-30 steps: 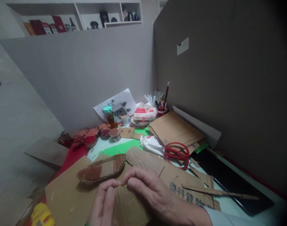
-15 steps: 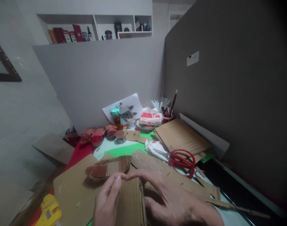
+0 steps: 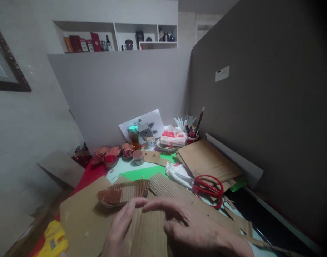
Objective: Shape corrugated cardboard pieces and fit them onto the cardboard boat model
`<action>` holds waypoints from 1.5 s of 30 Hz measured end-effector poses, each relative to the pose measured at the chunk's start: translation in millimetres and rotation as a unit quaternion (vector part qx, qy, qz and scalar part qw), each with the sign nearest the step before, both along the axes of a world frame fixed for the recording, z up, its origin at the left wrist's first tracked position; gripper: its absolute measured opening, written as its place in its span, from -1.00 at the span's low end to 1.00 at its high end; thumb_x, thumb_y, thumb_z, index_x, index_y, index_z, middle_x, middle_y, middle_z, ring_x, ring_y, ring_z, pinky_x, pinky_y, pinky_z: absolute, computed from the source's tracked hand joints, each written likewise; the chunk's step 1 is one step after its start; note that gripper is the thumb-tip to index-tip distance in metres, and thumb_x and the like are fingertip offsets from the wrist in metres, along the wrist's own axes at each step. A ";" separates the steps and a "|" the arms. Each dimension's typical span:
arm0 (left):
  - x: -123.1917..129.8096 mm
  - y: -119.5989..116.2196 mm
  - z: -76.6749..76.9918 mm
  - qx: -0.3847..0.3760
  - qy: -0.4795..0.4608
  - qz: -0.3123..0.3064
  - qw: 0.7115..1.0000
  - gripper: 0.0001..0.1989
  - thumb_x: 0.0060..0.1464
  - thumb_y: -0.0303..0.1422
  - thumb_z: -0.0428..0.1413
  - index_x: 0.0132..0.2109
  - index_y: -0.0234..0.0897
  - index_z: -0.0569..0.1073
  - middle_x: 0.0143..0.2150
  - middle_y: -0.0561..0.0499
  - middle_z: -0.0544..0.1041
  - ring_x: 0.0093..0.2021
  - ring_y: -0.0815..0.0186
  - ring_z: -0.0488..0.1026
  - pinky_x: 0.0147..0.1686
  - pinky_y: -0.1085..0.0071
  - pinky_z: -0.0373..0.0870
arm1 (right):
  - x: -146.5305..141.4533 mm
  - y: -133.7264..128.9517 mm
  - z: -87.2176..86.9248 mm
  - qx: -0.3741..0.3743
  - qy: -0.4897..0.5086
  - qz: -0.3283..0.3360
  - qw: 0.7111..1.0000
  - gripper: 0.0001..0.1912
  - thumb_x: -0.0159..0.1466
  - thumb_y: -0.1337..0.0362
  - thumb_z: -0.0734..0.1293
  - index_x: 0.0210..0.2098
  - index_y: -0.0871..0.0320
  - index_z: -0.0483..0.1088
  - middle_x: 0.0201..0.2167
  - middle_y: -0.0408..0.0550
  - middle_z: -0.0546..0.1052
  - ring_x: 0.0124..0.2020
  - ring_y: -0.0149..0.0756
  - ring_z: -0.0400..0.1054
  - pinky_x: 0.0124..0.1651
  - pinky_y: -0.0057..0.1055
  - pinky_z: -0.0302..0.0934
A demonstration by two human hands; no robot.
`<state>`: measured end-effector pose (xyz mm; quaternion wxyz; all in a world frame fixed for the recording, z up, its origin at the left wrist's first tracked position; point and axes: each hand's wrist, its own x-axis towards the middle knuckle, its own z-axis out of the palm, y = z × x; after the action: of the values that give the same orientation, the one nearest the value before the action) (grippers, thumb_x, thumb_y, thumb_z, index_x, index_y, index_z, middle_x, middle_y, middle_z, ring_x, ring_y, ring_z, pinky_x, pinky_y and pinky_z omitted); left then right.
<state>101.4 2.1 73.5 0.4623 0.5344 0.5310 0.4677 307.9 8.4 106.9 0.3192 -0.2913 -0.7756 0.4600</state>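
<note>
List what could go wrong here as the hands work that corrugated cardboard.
The left hand and right hand press the cardboard sheet right beside the ribbed boat shape; a slip could knock or crush it. The red scissors lie open near the right hand, so a sideways sweep might catch the blades.

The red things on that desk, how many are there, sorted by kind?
Red-handled scissors: 1
Red cup of pens and brushes: 1
Red sheet at the desk's left edge: 1
Total: 3, counting plainly red things only. The small cardboard pieces at the back look partly red, but they are too blurred to count apart.
</note>
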 end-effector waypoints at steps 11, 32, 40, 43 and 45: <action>6.7 -7.0 7.2 -0.082 -0.114 -0.037 0.989 -0.47 0.16 0.16 -0.03 -0.07 -0.05 0.62 0.10 -0.01 0.59 0.32 -0.04 0.26 0.33 0.08 0.02 | -0.4 4.4 -15.9 -0.105 0.081 0.043 0.990 -0.52 0.26 0.36 0.31 0.17 0.11 0.45 0.28 0.04 0.40 0.25 -0.09 0.32 0.26 -0.20 0.18; 19.4 -11.5 3.1 -0.128 -0.261 0.045 0.956 -0.46 0.25 0.05 -0.06 -0.10 -0.29 0.61 -0.24 -0.04 0.68 -0.18 0.21 0.56 -0.21 0.43 0.40 | -18.2 -9.0 -12.3 -0.109 0.139 0.063 0.982 -0.65 0.47 0.25 0.19 0.13 0.01 0.50 0.04 -0.12 0.57 0.07 -0.26 0.42 0.20 -0.33 0.19; 16.5 -2.1 -11.3 -0.042 -0.267 0.026 0.962 -0.59 -0.05 -0.02 0.32 -0.10 -0.13 0.59 -0.19 0.02 0.66 -0.18 0.22 0.57 -0.19 0.41 0.48 | -19.0 -0.6 -30.5 -0.067 0.126 -0.146 0.979 -0.71 0.40 0.18 0.25 -0.15 0.19 0.57 -0.28 -0.09 0.57 -0.15 -0.18 0.43 -0.04 -0.33 0.29; 16.7 4.3 -14.3 -0.042 -0.207 -0.009 0.977 -0.42 -0.24 -0.11 0.44 -0.03 -0.19 0.59 -0.22 -0.07 0.67 -0.11 0.02 0.59 -0.09 0.24 0.52 | -17.0 0.5 -33.8 -0.039 0.122 -0.141 0.982 -0.70 0.41 0.19 0.23 -0.18 0.18 0.57 -0.30 -0.11 0.56 -0.20 -0.21 0.41 -0.09 -0.36 0.28; 14.9 8.9 -15.2 -0.032 -0.170 -0.019 0.985 -0.42 -0.27 -0.07 0.42 -0.07 -0.22 0.61 -0.24 -0.10 0.67 -0.11 -0.04 0.58 -0.07 0.16 0.52 | -12.6 -0.8 -27.6 -0.018 0.110 -0.113 0.987 -0.74 0.37 0.27 0.24 -0.20 0.16 0.58 -0.30 -0.11 0.57 -0.22 -0.23 0.42 -0.10 -0.37 0.28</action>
<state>116.3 11.0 58.3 0.5710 0.4421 0.4495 0.5257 295.3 7.6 79.3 0.4475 -0.3302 -0.6892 0.4644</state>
